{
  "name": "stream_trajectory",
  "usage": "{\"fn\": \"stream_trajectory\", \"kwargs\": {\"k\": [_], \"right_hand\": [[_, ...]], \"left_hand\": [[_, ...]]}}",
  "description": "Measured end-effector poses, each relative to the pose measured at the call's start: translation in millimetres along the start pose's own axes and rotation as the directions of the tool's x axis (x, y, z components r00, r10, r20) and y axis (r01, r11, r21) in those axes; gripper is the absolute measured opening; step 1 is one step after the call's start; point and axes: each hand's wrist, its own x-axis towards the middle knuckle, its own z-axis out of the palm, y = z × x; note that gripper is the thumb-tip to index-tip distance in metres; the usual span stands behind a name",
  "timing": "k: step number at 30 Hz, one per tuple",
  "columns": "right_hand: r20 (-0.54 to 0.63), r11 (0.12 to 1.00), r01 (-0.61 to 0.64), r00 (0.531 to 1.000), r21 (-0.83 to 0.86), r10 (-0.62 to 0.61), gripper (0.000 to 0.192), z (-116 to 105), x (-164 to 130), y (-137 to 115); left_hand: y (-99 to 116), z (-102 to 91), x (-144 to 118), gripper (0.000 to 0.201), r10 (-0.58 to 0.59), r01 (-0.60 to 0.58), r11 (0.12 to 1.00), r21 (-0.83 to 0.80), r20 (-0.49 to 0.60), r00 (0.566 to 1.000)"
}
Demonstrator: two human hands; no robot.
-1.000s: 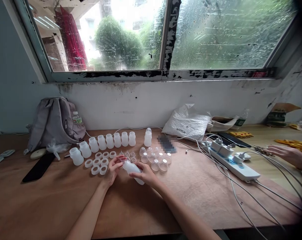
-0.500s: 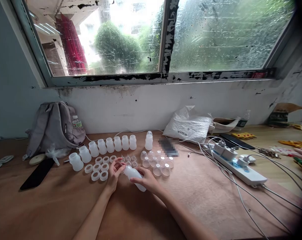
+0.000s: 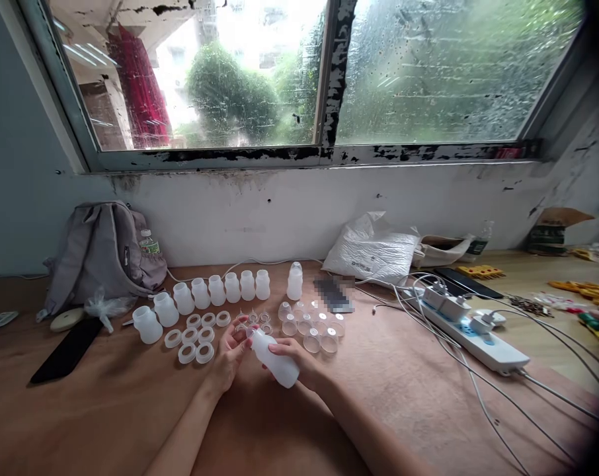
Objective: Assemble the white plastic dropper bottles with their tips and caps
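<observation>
Above the table (image 3: 106, 403), just in front of you, your right hand (image 3: 299, 360) grips a bottle (image 3: 274, 357) around its body. The bottle is milky white, translucent plastic, tilted with its neck up and to the left and its rounded base toward you. Your left hand (image 3: 229, 349) pinches at the neck end; what its fingertips hold there is too small to tell. Beyond the hands lie white rings (image 3: 194, 336), clear caps (image 3: 309, 324) and a curved row of like bottles (image 3: 215, 291), all standing upright. A power strip (image 3: 478, 338) lies well apart to the right.
</observation>
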Motion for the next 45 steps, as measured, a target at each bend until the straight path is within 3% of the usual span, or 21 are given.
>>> {"fn": "stream_trajectory", "kwargs": {"k": [2,5,7,11,13,16,19,22,24,27,30,33,36,45], "right_hand": [[-0.043,0.999,0.046,0.998,-0.022,-0.047,0.044,2,1,1],[-0.219,0.933,0.181,0.942,-0.312,-0.256,0.041,6,5,8],[-0.244,0.852,0.212,0.9,-0.478,-0.361,0.042,7,7,14],[-0.256,0.809,0.195,0.885,-0.555,-0.389,0.04,10,9,22],[-0.283,0.863,0.174,0.898,-0.475,-0.336,0.04,13,9,22],[-0.251,0.98,0.12,0.955,-0.157,-0.157,0.041,16,7,16],[-0.101,0.99,0.072,0.993,0.121,-0.06,0.041,17,4,10],[-0.039,0.981,0.058,0.998,0.183,-0.052,0.043,19,3,8],[-0.079,0.989,0.081,0.994,0.125,-0.072,0.042,21,4,9],[-0.247,0.973,0.173,0.947,-0.15,-0.206,0.04,23,7,16],[-0.284,0.838,0.235,0.867,-0.493,-0.41,0.04,20,10,26],[-0.244,0.71,0.228,0.833,-0.666,-0.496,0.04,17,11,32],[-0.216,0.685,0.246,0.83,-0.685,-0.514,0.036,17,11,30],[-0.181,0.747,0.316,0.847,-0.584,-0.5,0.034,14,11,23]], "left_hand": [[2,2.3,-2,0.052,0.003,-0.002,0.998,-0.062,0.001,1.0],[1,6.0,-4,0.053,-0.038,0.036,0.995,-0.093,-0.026,0.999],[-1,8.0,-4,0.052,-0.101,0.097,0.992,-0.081,-0.049,0.994],[-7,9.1,-3,0.049,-0.13,0.126,0.991,-0.047,-0.112,0.985],[-8,8.1,-2,0.047,-0.125,0.12,0.992,-0.046,-0.12,0.985],[-8,5.6,-3,0.043,-0.12,0.114,0.99,-0.08,-0.064,0.991],[-5,3.8,-4,0.042,-0.092,0.091,0.99,-0.108,0.003,0.996],[-1,4.5,-6,0.045,-0.081,0.085,0.989,-0.118,0.04,0.996],[-1,6.5,-6,0.046,-0.086,0.09,0.987,-0.133,0.036,0.996],[-5,10.8,-5,0.043,-0.071,0.067,0.993,-0.095,-0.044,0.997],[-14,14.9,-5,0.042,-0.031,0.039,0.998,0.054,-0.131,0.991],[-19,15.8,-6,0.038,0.003,0.021,0.991,0.129,-0.18,0.984],[-19,12.2,-6,0.035,-0.004,0.027,0.993,0.111,-0.205,0.979],[-16,8.0,-5,0.029,-0.012,0.017,0.999,0.029,-0.161,0.987]]}}
